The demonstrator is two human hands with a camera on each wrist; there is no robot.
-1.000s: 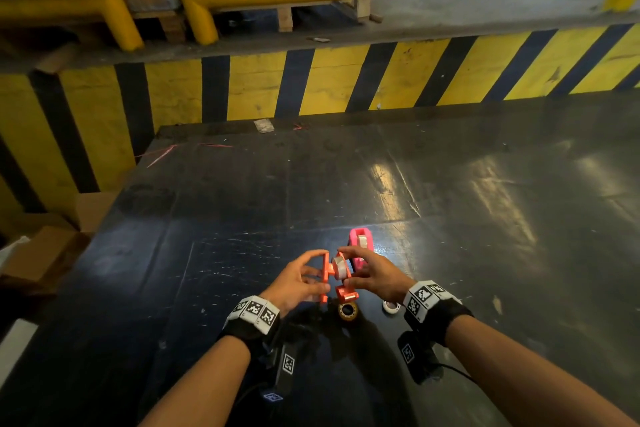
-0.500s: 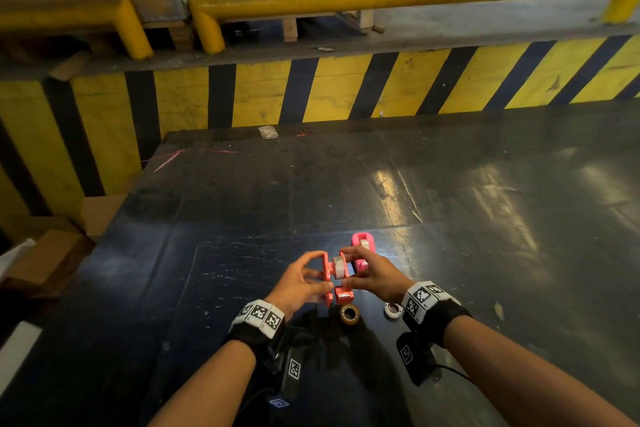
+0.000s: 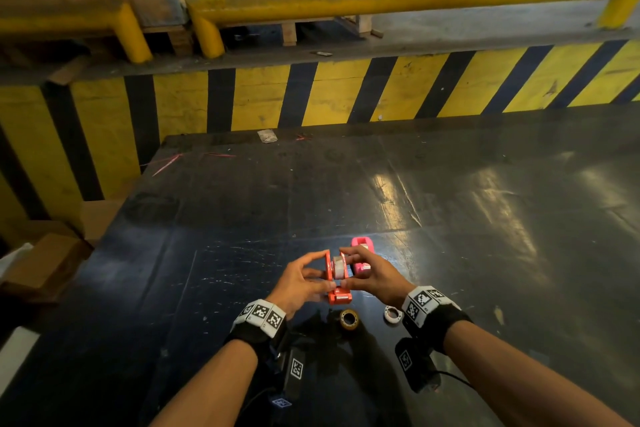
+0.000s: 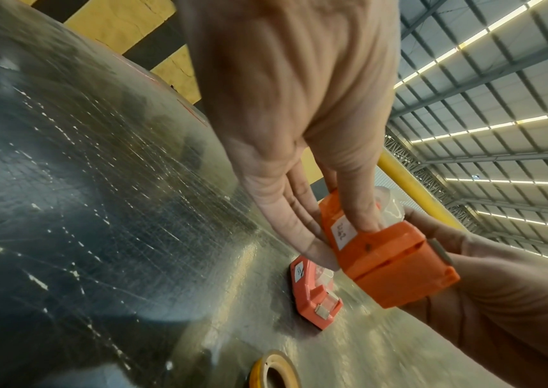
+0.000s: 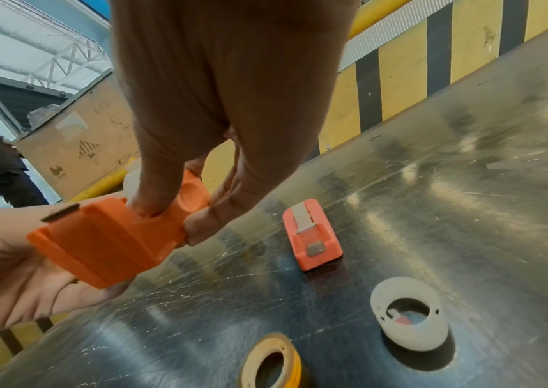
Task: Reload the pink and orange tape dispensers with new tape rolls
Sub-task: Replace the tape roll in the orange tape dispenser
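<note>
Both hands hold the orange tape dispenser (image 3: 336, 279) (image 4: 388, 265) (image 5: 106, 239) just above the black table. My left hand (image 3: 304, 279) grips its left side, thumb and fingers pressed on the body. My right hand (image 3: 367, 274) pinches its right side from above. A clear tape roll (image 3: 339, 267) sits inside it. The pink dispenser (image 3: 362, 253) (image 4: 314, 294) (image 5: 312, 233) lies on the table just beyond, holding tape. A yellowish tape roll (image 3: 349, 319) (image 5: 272, 365) and a white empty core (image 3: 393, 314) (image 5: 410, 312) lie near my wrists.
The scratched black table (image 3: 450, 218) stretches far and right. A yellow-and-black striped wall (image 3: 346, 94) stands behind it. Cardboard boxes (image 3: 41, 263) sit off the table's left edge. A scrap of paper (image 3: 267, 136) lies at the far edge.
Both hands stay on the orange dispenser; it has turned slightly between them. The head view has tilted up a little.
</note>
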